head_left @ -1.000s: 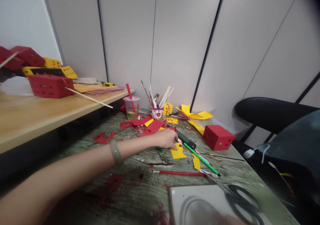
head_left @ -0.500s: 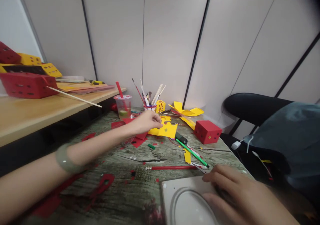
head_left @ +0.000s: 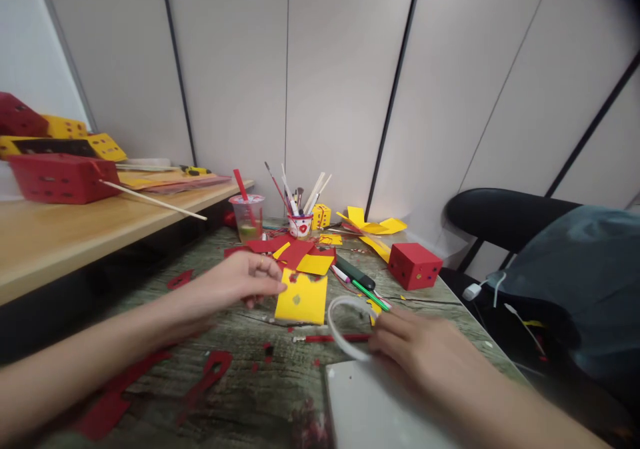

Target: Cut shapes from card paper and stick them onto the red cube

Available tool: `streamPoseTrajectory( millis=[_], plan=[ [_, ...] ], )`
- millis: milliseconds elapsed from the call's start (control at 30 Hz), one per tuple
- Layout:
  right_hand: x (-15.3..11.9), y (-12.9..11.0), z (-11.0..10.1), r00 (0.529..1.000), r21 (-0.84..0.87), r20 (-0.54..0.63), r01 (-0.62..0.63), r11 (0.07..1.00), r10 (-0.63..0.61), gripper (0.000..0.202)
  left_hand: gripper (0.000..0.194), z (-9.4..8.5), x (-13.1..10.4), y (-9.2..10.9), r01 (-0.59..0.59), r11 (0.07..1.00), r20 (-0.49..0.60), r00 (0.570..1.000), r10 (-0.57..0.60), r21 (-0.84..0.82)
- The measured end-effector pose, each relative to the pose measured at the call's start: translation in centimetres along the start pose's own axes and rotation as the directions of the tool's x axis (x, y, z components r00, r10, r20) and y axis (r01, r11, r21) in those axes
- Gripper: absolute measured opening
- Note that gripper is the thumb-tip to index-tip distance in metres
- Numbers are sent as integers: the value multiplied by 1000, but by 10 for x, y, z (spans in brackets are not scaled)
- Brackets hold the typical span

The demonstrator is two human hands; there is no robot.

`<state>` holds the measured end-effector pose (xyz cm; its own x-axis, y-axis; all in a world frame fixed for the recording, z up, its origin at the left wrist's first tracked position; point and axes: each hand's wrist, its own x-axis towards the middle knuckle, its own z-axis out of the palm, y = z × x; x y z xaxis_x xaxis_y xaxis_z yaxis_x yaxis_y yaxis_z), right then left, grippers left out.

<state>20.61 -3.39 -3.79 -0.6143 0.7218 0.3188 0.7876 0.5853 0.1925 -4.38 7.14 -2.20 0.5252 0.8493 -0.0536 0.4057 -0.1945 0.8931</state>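
My left hand pinches the left edge of a yellow piece of card between thumb and fingers. The card has cut-out notches along its top and a small greenish mark in the middle. On the right, my right hand grips a white roll of tape by its right side, tilted up above a pale flat board. Beneath the roll, a red pencil lies across the table, partly hidden. A green pen ends close to my right fingertips.
Red and yellow paper scraps lie behind the hands. A red paper box stands at the right edge, and a drink cup and a pot of brushes farther back. A wooden shelf juts in at left; a black chair is at right.
My left hand has drawn the yellow card nearer, away from the scrap pile. My right hand has lifted the tape roll off the pale board and moved it forward and left.
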Motion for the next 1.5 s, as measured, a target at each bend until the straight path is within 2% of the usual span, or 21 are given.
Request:
streamPoseTrajectory(
  millis=[167, 267, 400, 567, 700, 800, 900, 1067, 1167, 1267, 1300, 1400, 1500],
  plan=[
    [33, 21, 26, 997, -12, 81, 12, 1000, -11, 12, 14, 39, -15, -13, 69, 996, 209, 976, -54, -64],
    [38, 22, 27, 996, 31, 86, 14, 999, -17, 19, 11, 63, -22, -17, 103, 989, 306, 949, -68, -101],
    [30, 26, 15, 996, 68, 84, -16, 998, 11, 34, 6, 88, -27, -17, 169, 973, 352, 930, -106, -156],
    [14, 43, 10, 977, 34, 66, -204, 978, 202, 24, 10, 109, -24, -17, 157, 983, 312, 943, -120, -97],
    [9, 46, 11, 960, -9, 98, -264, 964, 264, 21, 8, 116, -21, -15, 88, 994, 235, 969, -72, -59],
    [11, 42, 12, 958, -26, 174, -226, 974, 227, 16, 7, 117, -21, -14, 17, 1000, 174, 985, -15, -9],
    [15, 38, 13, 946, -34, 283, -154, 987, 157, 10, 7, 117, -21, -15, -24, 1000, 170, 985, 21, 19],
    [20, 32, 19, 914, -94, 378, -121, 988, 148, 21, 4, 118, -23, -22, -82, 996, 176, 982, 74, 36],
    [24, 29, 19, 926, -97, 341, -138, 986, 163, 16, 3, 119, -24, -24, -99, 994, 168, 982, 90, 45],
    [28, 31, 9, 949, -52, 230, -209, 977, 215, 4, 4, 118, -25, -23, -111, 992, 157, 982, 101, 58],
    [29, 33, 3, 953, -23, 182, -242, 970, 242, 6, 4, 118, -25, -22, -115, 991, 156, 982, 104, 62],
    [26, 38, -16, 944, 139, 59, -329, 934, 324, 9, 5, 117, -26, -22, -121, 990, 150, 983, 110, 69],
    [14, 33, -31, 914, 370, -22, -368, 853, 404, 12, 4, 118, -26, -22, -136, 988, 148, 981, 124, 74]
  ],
)
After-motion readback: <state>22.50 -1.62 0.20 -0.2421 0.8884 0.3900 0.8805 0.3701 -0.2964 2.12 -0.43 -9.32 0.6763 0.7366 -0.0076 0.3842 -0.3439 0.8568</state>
